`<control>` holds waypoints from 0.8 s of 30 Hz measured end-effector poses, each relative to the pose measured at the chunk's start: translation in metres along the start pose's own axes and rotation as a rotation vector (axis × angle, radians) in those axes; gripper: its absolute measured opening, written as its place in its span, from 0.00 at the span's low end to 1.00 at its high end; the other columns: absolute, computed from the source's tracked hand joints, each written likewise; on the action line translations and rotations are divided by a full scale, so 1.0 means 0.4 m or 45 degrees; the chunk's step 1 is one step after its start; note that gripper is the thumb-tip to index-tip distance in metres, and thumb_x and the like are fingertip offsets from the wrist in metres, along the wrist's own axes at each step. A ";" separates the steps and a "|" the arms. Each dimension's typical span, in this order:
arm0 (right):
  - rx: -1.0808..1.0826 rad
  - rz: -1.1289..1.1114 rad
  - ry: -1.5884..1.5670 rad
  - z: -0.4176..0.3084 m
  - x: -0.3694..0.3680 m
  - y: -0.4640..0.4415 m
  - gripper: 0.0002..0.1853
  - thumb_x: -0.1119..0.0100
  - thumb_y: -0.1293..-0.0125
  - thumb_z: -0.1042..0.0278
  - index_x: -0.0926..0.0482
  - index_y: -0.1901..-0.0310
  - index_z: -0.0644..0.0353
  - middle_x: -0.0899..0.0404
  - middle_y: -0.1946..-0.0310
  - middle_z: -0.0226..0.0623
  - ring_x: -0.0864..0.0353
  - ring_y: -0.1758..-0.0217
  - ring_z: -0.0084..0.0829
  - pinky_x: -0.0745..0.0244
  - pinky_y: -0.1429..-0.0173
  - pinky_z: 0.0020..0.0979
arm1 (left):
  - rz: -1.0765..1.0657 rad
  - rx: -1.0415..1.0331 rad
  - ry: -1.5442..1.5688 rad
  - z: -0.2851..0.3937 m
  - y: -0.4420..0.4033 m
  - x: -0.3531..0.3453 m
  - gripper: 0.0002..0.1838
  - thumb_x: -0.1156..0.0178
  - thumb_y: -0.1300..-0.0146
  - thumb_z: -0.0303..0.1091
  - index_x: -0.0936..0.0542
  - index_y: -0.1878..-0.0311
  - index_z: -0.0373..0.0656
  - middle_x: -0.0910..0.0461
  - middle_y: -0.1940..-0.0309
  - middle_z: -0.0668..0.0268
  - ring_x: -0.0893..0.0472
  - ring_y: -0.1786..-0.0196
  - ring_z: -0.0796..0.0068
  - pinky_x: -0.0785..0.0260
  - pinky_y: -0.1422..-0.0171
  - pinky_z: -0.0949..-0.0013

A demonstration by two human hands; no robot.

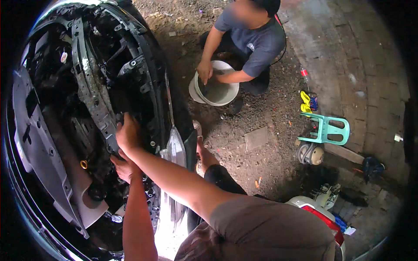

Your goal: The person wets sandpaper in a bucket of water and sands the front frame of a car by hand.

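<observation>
Dirt floor [278, 152] beside car [47, 143]; both hands [128, 134] at metal crossbar [92, 92].

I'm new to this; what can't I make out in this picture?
All in the head view:
1. What the right hand and left hand hold, if anything: covered by the hands.
2. What the co-worker's hands handle in the white bucket: too dark and small.
3. The rest of the car: cut off by the picture's edges.

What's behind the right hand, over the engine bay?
The long metal bar runs past the fingertips of the right hand, and the left hand is close by. Whatever the palm and fingers cover can't be seen.
</observation>
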State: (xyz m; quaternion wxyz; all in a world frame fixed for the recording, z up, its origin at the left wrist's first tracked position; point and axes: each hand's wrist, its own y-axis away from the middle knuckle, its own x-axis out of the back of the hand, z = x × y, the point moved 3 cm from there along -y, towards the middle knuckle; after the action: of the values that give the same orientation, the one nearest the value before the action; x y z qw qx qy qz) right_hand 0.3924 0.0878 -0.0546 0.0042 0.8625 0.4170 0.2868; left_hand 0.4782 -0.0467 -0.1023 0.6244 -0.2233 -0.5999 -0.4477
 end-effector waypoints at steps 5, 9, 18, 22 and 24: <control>0.097 0.104 -0.067 0.035 -0.012 0.033 0.17 0.35 0.31 0.71 0.21 0.43 0.68 0.17 0.47 0.60 0.17 0.43 0.65 0.21 0.39 0.58 | -0.089 0.044 -0.058 -0.005 -0.003 0.002 0.47 0.55 0.22 0.73 0.36 0.16 0.43 0.13 0.42 0.39 0.13 0.42 0.35 0.22 0.40 0.35; 0.035 0.052 -0.032 0.052 0.015 0.067 0.16 0.35 0.30 0.71 0.21 0.43 0.67 0.18 0.45 0.60 0.17 0.43 0.65 0.21 0.41 0.58 | -0.096 0.026 -0.001 0.000 0.001 0.006 0.47 0.54 0.22 0.73 0.36 0.15 0.44 0.14 0.40 0.40 0.14 0.42 0.33 0.22 0.41 0.36; 0.182 0.183 -0.089 0.058 -0.035 0.053 0.21 0.38 0.28 0.74 0.24 0.35 0.69 0.22 0.41 0.65 0.20 0.38 0.67 0.23 0.36 0.56 | 0.020 -0.064 -0.014 -0.027 -0.007 -0.019 0.47 0.57 0.21 0.73 0.32 0.21 0.37 0.13 0.45 0.37 0.14 0.44 0.30 0.24 0.44 0.32; -0.112 -0.055 -0.032 0.095 -0.016 0.085 0.23 0.37 0.28 0.72 0.24 0.34 0.67 0.20 0.42 0.64 0.20 0.38 0.67 0.23 0.36 0.58 | -0.013 -0.002 -0.003 -0.020 -0.009 -0.016 0.47 0.56 0.21 0.73 0.31 0.21 0.37 0.12 0.47 0.36 0.14 0.46 0.30 0.24 0.45 0.31; -0.026 -0.010 -0.084 0.057 -0.047 0.024 0.23 0.37 0.28 0.72 0.24 0.33 0.67 0.20 0.42 0.63 0.20 0.39 0.67 0.23 0.36 0.58 | 0.049 -0.045 0.006 -0.025 -0.005 -0.022 0.47 0.56 0.21 0.73 0.31 0.22 0.37 0.12 0.47 0.36 0.13 0.46 0.30 0.24 0.46 0.32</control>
State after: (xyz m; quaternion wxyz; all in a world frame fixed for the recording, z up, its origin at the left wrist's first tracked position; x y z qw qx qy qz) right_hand 0.4014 0.0731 -0.0806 0.0279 0.8698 0.4170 0.2623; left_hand 0.4831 -0.0532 -0.1130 0.6303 -0.2448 -0.5859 -0.4467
